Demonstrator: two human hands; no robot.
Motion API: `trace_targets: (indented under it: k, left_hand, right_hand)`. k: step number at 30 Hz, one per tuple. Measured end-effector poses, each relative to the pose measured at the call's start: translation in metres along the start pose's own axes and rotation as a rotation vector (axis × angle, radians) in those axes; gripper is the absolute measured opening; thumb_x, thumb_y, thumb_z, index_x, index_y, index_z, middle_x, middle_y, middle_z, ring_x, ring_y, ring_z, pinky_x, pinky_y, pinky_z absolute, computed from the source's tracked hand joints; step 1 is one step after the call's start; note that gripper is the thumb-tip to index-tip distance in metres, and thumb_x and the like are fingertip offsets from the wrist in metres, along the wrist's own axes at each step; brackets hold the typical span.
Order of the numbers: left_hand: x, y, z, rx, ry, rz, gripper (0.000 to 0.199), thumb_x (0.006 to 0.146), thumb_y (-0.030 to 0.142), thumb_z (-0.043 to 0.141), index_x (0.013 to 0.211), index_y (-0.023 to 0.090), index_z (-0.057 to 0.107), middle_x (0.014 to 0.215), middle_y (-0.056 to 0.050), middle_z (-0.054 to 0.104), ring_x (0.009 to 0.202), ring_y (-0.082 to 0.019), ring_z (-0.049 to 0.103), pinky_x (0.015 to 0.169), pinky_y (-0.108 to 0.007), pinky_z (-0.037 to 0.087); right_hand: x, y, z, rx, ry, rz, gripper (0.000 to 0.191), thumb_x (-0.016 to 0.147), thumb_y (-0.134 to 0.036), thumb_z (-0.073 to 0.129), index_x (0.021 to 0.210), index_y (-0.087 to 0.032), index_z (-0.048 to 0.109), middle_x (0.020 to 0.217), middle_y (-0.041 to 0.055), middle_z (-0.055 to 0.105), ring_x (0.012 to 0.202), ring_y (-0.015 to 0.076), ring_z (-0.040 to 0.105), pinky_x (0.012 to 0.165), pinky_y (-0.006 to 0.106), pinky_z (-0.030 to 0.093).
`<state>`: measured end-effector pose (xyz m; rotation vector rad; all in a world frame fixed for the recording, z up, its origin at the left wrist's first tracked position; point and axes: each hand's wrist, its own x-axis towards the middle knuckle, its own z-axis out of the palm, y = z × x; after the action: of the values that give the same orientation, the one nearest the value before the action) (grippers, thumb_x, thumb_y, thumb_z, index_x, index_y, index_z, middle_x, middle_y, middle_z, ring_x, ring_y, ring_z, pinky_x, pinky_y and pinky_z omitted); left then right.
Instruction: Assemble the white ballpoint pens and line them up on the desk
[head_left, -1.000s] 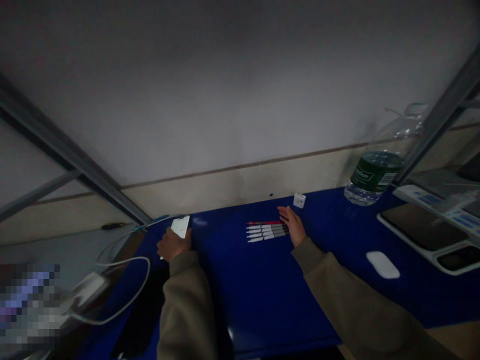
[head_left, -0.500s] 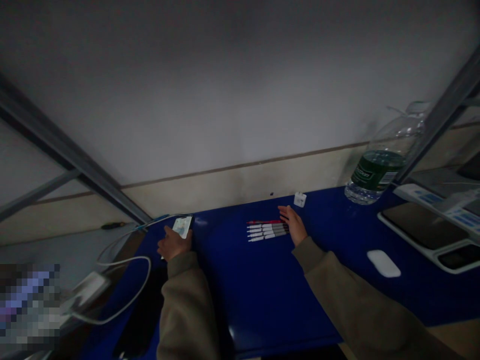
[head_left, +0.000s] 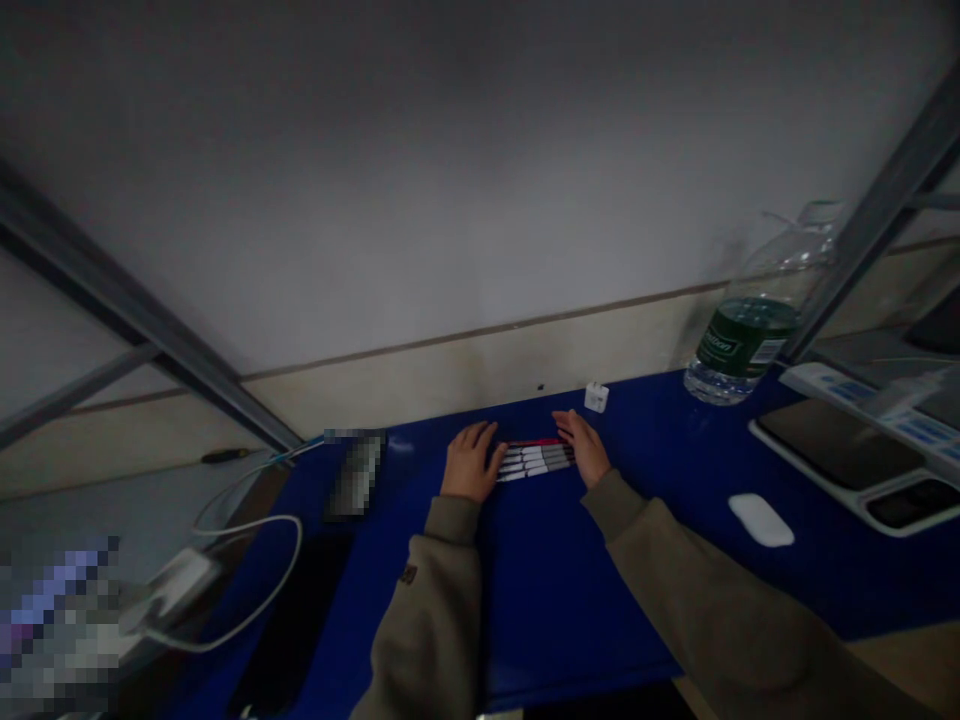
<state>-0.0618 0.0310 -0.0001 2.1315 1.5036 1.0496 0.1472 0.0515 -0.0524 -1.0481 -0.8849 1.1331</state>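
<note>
Several slim pens (head_left: 536, 459), white and grey with a red one at the back, lie side by side in a row on the blue table (head_left: 570, 580). At the row's left end is my left hand (head_left: 472, 462), its fingers apart and the thumb beside the pen tips. My right hand (head_left: 585, 447) rests at the other end, fingers apart, its palm side facing the pens. Neither hand is closed round anything. The right ends of the pens are partly hidden by my right hand.
Behind my right hand sits a small white adapter (head_left: 596, 397). A large water bottle (head_left: 739, 345), a white oval case (head_left: 760, 519) and a white tray-like device (head_left: 847, 450) stand or lie to the right. Leftwards are a blurred-out phone (head_left: 355, 476) and a white cable (head_left: 296, 560).
My left hand has let go of the phone at the left and moved right to the pens' left end. My right hand has hardly moved.
</note>
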Motion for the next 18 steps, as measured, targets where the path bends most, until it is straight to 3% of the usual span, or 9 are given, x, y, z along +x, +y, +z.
trace_targets:
  k: [3, 6, 12, 18]
  left_hand:
    - [-0.008, 0.014, 0.022, -0.092, -0.110, 0.091, 0.050, 0.075, 0.055, 0.055, 0.117, 0.027, 0.059, 0.127, -0.008, 0.052, 0.124, -0.028, 0.036, 0.109, -0.044, 0.015]
    - [-0.014, 0.020, 0.034, -0.064, -0.113, 0.138, 0.053, 0.075, 0.062, 0.050, 0.113, 0.027, 0.062, 0.127, -0.009, 0.052, 0.126, -0.029, 0.034, 0.109, -0.046, 0.010]
    - [-0.013, 0.017, 0.030, 0.034, -0.243, 0.168, 0.057, 0.073, 0.059, 0.055, 0.122, 0.029, 0.055, 0.131, -0.009, 0.049, 0.125, -0.029, 0.035, 0.108, -0.046, 0.012]
    - [-0.011, 0.011, 0.029, 0.072, -0.260, 0.175, 0.058, 0.076, 0.055, 0.056, 0.128, 0.030, 0.049, 0.131, -0.008, 0.049, 0.125, -0.031, 0.034, 0.106, -0.048, 0.013]
  right_hand:
    - [0.000, 0.000, 0.000, -0.011, -0.003, -0.003, 0.050, 0.079, -0.063, 0.044, 0.096, -0.022, 0.067, 0.115, 0.0071, 0.062, 0.112, 0.0241, 0.053, 0.097, 0.040, 0.040]
    - [0.000, 0.001, 0.001, -0.014, 0.003, -0.010, 0.049, 0.079, -0.062, 0.044, 0.096, -0.022, 0.066, 0.114, 0.0071, 0.062, 0.111, 0.0237, 0.053, 0.097, 0.040, 0.040]
    - [-0.001, 0.002, 0.001, -0.039, 0.005, -0.016, 0.050, 0.078, -0.062, 0.045, 0.096, -0.021, 0.067, 0.113, 0.0075, 0.063, 0.110, 0.0243, 0.054, 0.096, 0.040, 0.039]
    - [-0.006, -0.007, -0.001, -0.190, 0.026, -0.082, 0.047, 0.079, -0.060, 0.045, 0.096, -0.021, 0.067, 0.106, 0.0077, 0.066, 0.104, 0.0255, 0.056, 0.094, 0.041, 0.038]
